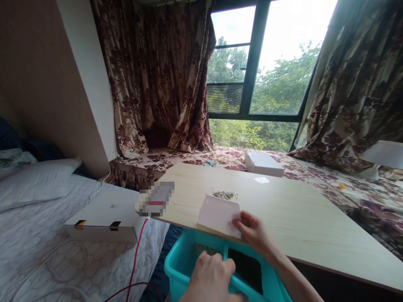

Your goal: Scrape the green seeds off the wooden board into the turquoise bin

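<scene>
My right hand point(250, 228) pinches the near right edge of a thin, pale pinkish-white sheet point(217, 214), thumb on top. The sheet rests at the front edge of the table. Just beyond it lies a small scattered pile of grains point(225, 195), green and whitish. Below the edge stands a teal divided bin point(176, 268). Its right compartment holds something dark point(245, 268); a few pale bits show in the left one. My left hand point(210, 277) is over the bin, back up and fingers curled down, so the fingertips are hidden.
The light wooden table point(302, 218) carries a blurred phone-like device point(159, 197) with a red cable and a small white square point(261, 180). A white box point(107, 216) lies on the bed at left. Another white box point(264, 163) and a lamp point(384, 155) stand by the window.
</scene>
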`<state>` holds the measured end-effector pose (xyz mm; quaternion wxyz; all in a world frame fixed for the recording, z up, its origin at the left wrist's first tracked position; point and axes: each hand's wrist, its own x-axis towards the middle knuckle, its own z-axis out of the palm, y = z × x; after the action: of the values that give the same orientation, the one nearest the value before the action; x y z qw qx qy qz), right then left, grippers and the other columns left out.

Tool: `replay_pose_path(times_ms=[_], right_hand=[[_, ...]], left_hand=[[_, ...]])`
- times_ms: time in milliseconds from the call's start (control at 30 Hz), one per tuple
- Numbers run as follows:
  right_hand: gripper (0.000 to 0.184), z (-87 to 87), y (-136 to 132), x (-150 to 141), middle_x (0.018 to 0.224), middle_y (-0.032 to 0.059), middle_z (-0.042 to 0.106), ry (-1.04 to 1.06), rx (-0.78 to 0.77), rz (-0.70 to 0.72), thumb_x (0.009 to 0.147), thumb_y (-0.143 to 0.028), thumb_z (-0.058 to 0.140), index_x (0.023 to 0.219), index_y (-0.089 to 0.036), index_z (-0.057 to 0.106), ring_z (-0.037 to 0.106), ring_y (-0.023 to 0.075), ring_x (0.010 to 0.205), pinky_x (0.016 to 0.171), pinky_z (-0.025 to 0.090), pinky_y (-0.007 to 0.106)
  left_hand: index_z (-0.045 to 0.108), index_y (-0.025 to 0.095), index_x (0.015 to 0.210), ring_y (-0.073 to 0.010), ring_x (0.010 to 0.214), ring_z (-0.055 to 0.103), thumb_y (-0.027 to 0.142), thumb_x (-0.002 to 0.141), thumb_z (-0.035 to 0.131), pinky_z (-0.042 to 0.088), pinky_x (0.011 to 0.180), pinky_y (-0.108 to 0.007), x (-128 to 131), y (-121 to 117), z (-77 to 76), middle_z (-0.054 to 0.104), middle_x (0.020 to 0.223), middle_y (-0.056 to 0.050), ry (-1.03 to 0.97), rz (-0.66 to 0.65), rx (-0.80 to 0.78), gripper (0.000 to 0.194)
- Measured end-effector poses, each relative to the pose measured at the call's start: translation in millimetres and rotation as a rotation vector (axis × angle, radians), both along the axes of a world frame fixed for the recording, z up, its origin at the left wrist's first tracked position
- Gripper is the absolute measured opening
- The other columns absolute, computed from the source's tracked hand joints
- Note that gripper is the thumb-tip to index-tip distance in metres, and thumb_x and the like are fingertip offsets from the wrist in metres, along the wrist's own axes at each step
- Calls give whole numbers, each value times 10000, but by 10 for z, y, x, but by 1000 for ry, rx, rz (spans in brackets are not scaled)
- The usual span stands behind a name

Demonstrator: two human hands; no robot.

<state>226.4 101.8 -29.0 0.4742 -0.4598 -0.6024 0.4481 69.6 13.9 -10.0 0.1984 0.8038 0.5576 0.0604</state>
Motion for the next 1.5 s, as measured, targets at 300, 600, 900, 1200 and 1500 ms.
replay_pose_path(times_ms=[300,600,900,1200,1500], right_hand=[[326,181,102,505,739,70,738,29,97,-345,636,-464,693,806,-187,679,675,236,730,607,514,304],[278,45,442,672,817,73,748,-69,116,-519,664,-381,595,827,-170,675,675,237,785,713,500,337],[260,33,435,619,860,77,743,-89,110,-490,662,-350,604,820,-158,682,665,230,813,729,486,325],[276,95,294,692,824,71,750,-56,76,-478,666,-367,615,842,-168,690,685,232,784,693,508,321],[270,92,178,756,831,72,750,-78,48,-481,650,-370,611,823,-179,690,675,243,795,724,496,342]], left_hand=[[649,229,843,-260,909,563,339,690,660,404,811,-335,-344,-114,22,643,894,-35,-15,148,-30,189],[600,229,801,-240,877,572,312,736,626,374,749,-291,-494,-107,-36,634,854,-17,25,189,-26,108],[602,231,794,-229,878,580,297,737,648,377,764,-278,-481,-136,-35,639,853,-12,32,203,4,98],[592,229,766,-214,857,581,283,745,656,370,739,-267,-452,-141,14,630,826,2,39,201,22,87],[594,227,761,-218,852,580,283,734,658,372,740,-273,-455,-128,13,630,818,1,17,205,29,89]])
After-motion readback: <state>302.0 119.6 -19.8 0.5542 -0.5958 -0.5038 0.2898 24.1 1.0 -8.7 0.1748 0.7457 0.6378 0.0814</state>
